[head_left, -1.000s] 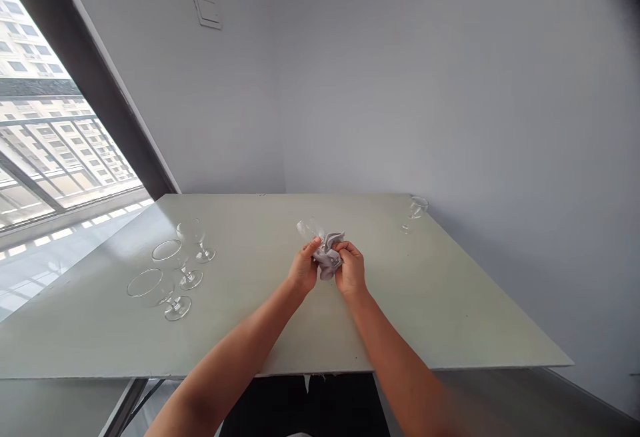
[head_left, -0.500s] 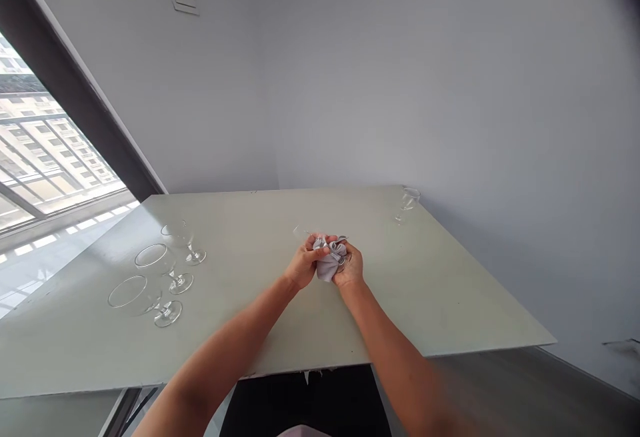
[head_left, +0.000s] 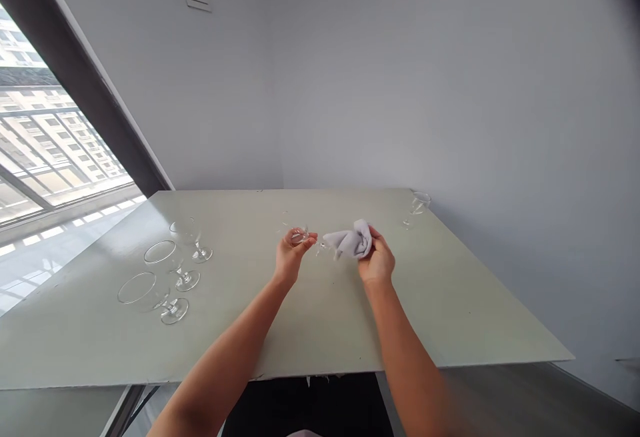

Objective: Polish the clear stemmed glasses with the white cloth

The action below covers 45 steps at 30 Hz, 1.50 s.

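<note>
My left hand [head_left: 292, 255] is shut around the stem of a clear stemmed glass [head_left: 300, 236], which it holds sideways above the tabletop. Its bowl is faint against the table. My right hand [head_left: 378, 260] grips a bunched grey microfibre cloth [head_left: 354, 240], a short gap from the glass's foot. Both hands are above the far-middle part of the table. The cloth and glass are apart, and neither hand touches the other.
Three clear stemmed glasses [head_left: 189, 237] [head_left: 170, 265] [head_left: 147, 297] stand at the left of the pale green tabletop [head_left: 320, 317]. Another glass [head_left: 417, 209] stands at the far right corner. Walls border the far side, and a window [head_left: 50, 124] lies left.
My hands have moved apart. The glass has come out of the cloth and stays in my left hand, while my right hand has carried the cloth rightward.
</note>
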{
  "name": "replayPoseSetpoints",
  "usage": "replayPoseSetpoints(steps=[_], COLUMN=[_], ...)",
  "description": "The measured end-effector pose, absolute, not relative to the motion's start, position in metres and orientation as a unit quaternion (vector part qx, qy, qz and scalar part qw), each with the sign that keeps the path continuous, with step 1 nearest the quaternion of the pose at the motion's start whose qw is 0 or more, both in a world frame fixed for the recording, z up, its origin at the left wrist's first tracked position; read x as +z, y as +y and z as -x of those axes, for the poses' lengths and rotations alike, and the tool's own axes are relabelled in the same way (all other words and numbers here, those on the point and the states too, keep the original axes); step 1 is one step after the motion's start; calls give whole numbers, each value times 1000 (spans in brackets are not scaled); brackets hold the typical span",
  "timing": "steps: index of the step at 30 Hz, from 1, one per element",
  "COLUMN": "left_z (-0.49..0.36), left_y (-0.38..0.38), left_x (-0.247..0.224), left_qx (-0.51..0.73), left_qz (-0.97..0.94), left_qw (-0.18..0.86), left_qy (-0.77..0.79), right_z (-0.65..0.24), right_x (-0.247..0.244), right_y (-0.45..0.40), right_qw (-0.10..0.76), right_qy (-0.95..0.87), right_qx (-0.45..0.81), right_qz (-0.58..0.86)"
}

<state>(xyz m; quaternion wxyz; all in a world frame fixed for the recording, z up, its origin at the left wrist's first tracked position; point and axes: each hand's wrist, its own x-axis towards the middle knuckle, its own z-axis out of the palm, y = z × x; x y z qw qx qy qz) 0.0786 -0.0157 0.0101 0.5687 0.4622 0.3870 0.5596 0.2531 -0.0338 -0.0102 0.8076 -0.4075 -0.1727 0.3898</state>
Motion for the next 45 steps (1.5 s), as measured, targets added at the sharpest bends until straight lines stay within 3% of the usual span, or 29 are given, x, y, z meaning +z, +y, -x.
replayPoseSetpoints(steps=[2, 6, 9, 12, 18, 20, 25, 32, 36, 40, 43, 45], left_z=[-74, -72, -74, -75, -84, -88, -94, -93, -93, -93, -87, -81], left_y=[-12, -11, -12, -13, -16, -17, -23, -22, -21, -23, -19, -14], left_x=[9, 8, 8, 7, 5, 3, -3, -9, -10, -7, -2, 3], left_qx=[567, 567, 577, 578, 534, 545, 597, 619, 637, 628, 603, 585], left_qz=[-460, -479, -469, -442, -316, -285, -323, -380, -329, -251, -220, -222], left_qw=[541, 519, 540, 579, 725, 733, 665, 578, 603, 658, 701, 724], left_qy=[417, 425, 393, 368, 301, 290, 311, 372, 350, 331, 310, 291], right_z=[-251, -229, -216, -219, -225, -215, -189, -184, -181, -180, -180, -179], right_x=[-2, 0, -5, -5, -3, -8, -18, -19, -21, -30, -37, -38], right_y=[-45, -60, -57, -51, -47, -47, -48, -56, -64, -65, -61, -60], right_qw=[770, 544, 455, 478, 571, 614, 702, 685, 680, 576, 484, 468], right_qy=[-328, -665, -745, -713, -458, -370, -242, -285, -428, -592, -659, -674], right_qx=[340, 245, 203, 240, 544, 577, 529, 522, 327, 81, 31, 53], right_qz=[430, 450, 444, 454, 410, 391, 411, 421, 497, 557, 575, 569])
